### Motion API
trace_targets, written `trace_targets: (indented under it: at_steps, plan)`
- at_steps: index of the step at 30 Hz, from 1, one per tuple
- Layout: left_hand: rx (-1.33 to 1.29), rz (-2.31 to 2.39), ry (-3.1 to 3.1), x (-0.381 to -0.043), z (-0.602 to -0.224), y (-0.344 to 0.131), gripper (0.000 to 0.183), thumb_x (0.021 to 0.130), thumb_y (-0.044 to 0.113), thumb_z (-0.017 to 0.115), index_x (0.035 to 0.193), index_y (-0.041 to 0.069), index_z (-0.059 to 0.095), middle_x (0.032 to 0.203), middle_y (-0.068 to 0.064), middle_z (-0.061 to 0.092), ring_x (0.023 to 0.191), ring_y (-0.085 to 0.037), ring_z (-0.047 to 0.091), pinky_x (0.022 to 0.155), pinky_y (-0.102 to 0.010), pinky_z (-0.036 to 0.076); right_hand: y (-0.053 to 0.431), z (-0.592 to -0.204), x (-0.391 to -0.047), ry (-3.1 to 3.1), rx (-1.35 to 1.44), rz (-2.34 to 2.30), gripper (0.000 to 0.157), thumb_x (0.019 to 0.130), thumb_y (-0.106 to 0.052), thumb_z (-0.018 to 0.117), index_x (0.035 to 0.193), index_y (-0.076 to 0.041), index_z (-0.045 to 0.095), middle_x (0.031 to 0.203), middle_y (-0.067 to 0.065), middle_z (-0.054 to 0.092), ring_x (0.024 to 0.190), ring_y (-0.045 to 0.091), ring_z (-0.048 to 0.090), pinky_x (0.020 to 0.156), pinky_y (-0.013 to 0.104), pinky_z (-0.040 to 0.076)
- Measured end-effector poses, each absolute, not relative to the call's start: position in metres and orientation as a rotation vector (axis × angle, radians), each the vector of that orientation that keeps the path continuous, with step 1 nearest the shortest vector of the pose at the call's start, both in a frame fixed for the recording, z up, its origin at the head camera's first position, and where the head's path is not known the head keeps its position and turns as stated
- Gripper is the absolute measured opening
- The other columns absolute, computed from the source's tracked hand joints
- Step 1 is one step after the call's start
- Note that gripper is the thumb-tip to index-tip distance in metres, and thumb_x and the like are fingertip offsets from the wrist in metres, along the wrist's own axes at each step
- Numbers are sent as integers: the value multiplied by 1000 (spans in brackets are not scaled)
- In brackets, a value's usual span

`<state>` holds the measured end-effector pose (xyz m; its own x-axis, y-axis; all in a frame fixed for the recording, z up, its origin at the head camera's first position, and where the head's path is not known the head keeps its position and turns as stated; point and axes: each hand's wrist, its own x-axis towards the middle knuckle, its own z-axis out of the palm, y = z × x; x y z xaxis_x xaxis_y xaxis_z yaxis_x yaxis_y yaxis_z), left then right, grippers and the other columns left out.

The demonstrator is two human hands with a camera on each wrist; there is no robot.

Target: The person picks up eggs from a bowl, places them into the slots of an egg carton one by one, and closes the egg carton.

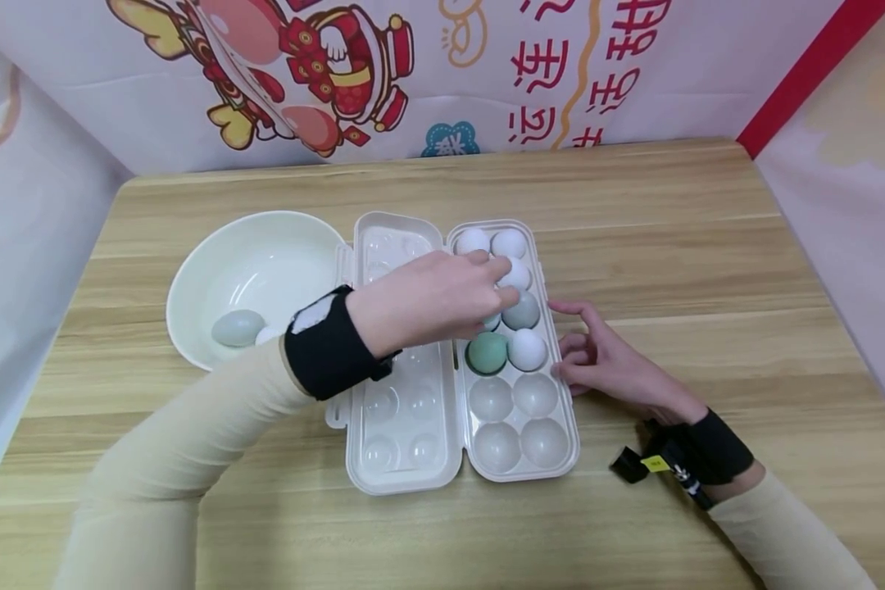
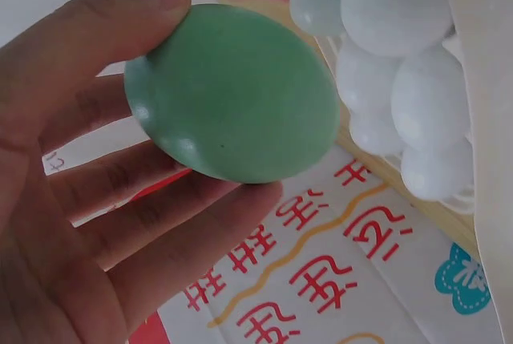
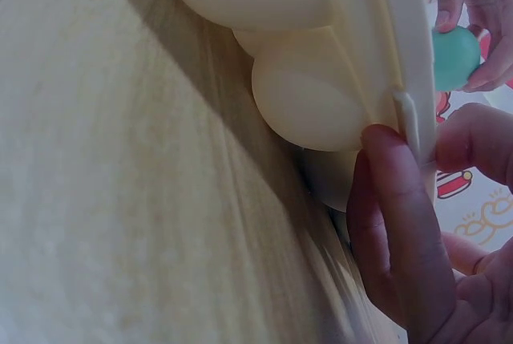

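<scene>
Left hand grip: closes around a glossy green oval egg, thumb on one side and fingertips on the other, apparently lightly, to spare the shell.
Green egg: hangs in that grip over the white plastic egg carton; exact height above the cups not clear.
Right hand grip: holds the carton's outer long edge with bent fingers and thumb, right of the left grip, probably for steadiness.
Hinged white lid: lies folded open below the left wrist, likely for free access to the cups.
Round white bowl: stands left of the left grip, within easy reach; contains a pale grey-blue egg.
</scene>
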<state>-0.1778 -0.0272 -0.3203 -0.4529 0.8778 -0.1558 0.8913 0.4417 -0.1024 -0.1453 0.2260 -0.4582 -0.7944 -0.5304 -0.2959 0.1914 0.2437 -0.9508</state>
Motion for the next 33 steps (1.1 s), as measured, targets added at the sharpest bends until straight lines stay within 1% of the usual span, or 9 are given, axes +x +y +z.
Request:
trace_targets:
  at_steps: [3,8,12,15,18,21,27,29,33]
  plan:
    - [1727,-237,2626,-174,-326,-21,21,92,14,63,112,11,68,104,-9,60,88,-23,57,60,-29,53,226,-458,-145,1946,-311,-1596,78,91,-1,63,149,-23,15,102,22,57,83,21,63,66,36,55]
    - [1897,-251,2626,-167,-333,-10,26,95,5,54,117,12,65,112,-7,60,93,-22,57,57,-30,53,228,-457,-146,1963,-319,-1572,76,92,0,61,148,-22,15,101,20,58,82,21,63,67,36,55]
    - [1999,-235,2582,-162,-339,0,26,99,8,51,120,15,62,120,-6,58,100,-20,58,58,-28,53,228,-456,-146,1989,-327,-1553,68,93,-2,61,142,-19,17,99,19,63,84,20,63,67,35,55]
    - [2118,-200,2576,-157,-347,6,20,99,10,49,110,17,64,112,-3,60,91,-15,59,58,-24,51,229,-457,-146,1999,-348,-1556,67,93,-4,61,143,-18,19,110,19,61,90,21,61,69,34,54]
    - [2192,-189,2575,-153,-353,11,16,98,12,48,99,18,63,101,0,59,80,-11,57,56,-22,47,230,-458,-145,1988,-369,-1567,71,93,-4,62,147,-20,19,123,20,53,96,24,57,71,35,53]
    - [2184,-192,2549,-150,-358,13,14,100,16,48,100,19,62,98,1,58,75,-10,56,57,-22,47,231,-458,-144,1985,-382,-1558,73,93,-4,61,149,-20,17,125,20,52,98,24,58,72,35,53]
    - [2026,-229,2436,-147,-363,17,23,100,16,49,119,20,60,108,1,58,70,-10,57,56,-22,48,232,-457,-144,1994,-404,-1538,75,93,1,58,150,-22,16,103,18,61,88,23,60,71,32,51]
    - [1981,-243,2409,-145,-364,18,23,99,14,50,118,20,61,109,2,59,68,-9,56,54,-23,47,232,-457,-145,1989,-421,-1543,74,93,1,57,150,-21,16,105,18,61,94,24,60,75,31,50]
    - [1938,-248,2379,-142,-369,20,17,95,12,52,106,19,63,100,3,59,62,-9,53,50,-23,44,231,-457,-146,1961,-437,-1562,70,95,1,54,150,-20,15,111,20,60,102,26,60,82,31,49]
